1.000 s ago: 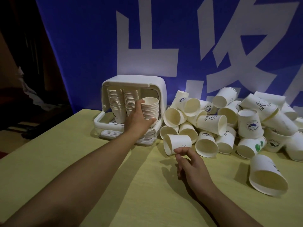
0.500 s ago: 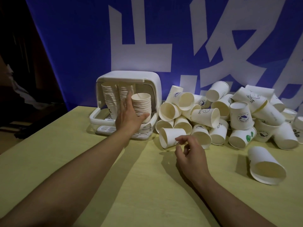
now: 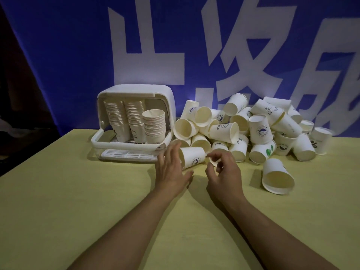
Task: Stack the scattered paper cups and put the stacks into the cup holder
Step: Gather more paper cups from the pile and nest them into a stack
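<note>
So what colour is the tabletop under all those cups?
Pale yellow-green, seen in the head view: table.

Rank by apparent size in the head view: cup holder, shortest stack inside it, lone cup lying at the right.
1. cup holder, clearly largest.
2-3. shortest stack and lone cup look alike; the cup lies nearer the camera, so I won't rank them.

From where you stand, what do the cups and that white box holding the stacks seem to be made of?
The loose cups look like matte paper: thin rolled rims, printed logos, cream insides. The cup holder looks like smooth white moulded plastic with rounded corners and a slotted tray, though its finish is hard to judge in this dim light.
</note>
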Motion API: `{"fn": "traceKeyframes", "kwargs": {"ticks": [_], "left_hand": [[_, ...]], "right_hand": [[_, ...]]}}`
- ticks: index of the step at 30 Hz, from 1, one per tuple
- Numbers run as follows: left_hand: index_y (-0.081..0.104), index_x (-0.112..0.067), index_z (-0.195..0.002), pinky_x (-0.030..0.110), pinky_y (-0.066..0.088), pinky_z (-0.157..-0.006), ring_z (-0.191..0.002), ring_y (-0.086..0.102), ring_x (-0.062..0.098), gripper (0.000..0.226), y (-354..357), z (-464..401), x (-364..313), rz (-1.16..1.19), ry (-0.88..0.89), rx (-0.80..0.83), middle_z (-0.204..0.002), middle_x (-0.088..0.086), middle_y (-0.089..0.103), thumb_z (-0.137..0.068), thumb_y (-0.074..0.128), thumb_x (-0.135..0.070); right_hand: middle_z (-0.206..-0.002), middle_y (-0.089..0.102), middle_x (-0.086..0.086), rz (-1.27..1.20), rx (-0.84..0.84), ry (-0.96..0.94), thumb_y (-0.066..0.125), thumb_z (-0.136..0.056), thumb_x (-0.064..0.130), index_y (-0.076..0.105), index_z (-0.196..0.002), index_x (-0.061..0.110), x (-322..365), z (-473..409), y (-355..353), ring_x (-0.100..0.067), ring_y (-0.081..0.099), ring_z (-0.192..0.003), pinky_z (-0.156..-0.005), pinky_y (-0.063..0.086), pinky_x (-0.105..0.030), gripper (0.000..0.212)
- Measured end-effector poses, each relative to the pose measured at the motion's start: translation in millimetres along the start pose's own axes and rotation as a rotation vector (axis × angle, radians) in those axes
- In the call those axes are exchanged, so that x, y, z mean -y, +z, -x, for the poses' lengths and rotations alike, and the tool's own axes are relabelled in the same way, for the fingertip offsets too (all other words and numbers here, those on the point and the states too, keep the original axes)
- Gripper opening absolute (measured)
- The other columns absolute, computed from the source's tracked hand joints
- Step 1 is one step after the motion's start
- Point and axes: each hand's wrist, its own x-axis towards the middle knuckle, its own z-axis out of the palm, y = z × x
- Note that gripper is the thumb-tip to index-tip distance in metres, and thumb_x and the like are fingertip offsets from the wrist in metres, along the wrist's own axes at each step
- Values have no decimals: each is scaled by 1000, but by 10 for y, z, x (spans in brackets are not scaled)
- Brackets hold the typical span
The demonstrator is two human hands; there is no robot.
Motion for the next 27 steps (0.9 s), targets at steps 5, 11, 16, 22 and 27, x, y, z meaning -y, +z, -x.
{"fn": "traceKeyframes", "kwargs": {"ticks": [5,11,16,22,27], "left_hand": [[30,-29,-154,39,24,-116,-141,21,21,85,55,-112,55,-17,74,31,-161,-9,31,-83,77,-30],[53,-24,-139,46,30,-110,-137,33,25,63,77,-109,58,-26,209,-125,-144,-1,51,-81,78,-27],[49,-34,-145,28,45,-93,-120,50,13,67,-42,-8,-79,280,202,-151,-134,-6,45,-83,74,-32],[35,-54,-149,21,40,-101,-126,48,-4,74,-159,112,-148,519,156,-15,-138,-23,50,-79,59,-60],[47,-48,-139,43,52,-101,-120,58,0,82,-194,203,-196,672,80,66,-129,-29,61,-63,79,-55]], "right_hand": [[-94,50,16,91,-30,-49,66,-87,6,62,-104,22,35,-66,-132,3,49,-80,-69,35,-9,24],[-100,64,2,497,-83,-104,64,-85,21,69,-101,19,-90,-279,-469,-25,52,-95,-80,36,-35,17],[-131,48,-5,984,152,401,57,-92,37,53,-123,23,-210,-359,-771,-35,37,-123,-95,32,-50,34],[-146,34,-13,848,310,568,57,-95,46,37,-141,17,-270,-407,-941,-40,35,-129,-94,41,-47,59],[-140,43,-15,597,102,379,69,-85,38,42,-143,14,-223,-448,-968,-35,45,-125,-100,39,-42,67]]}}
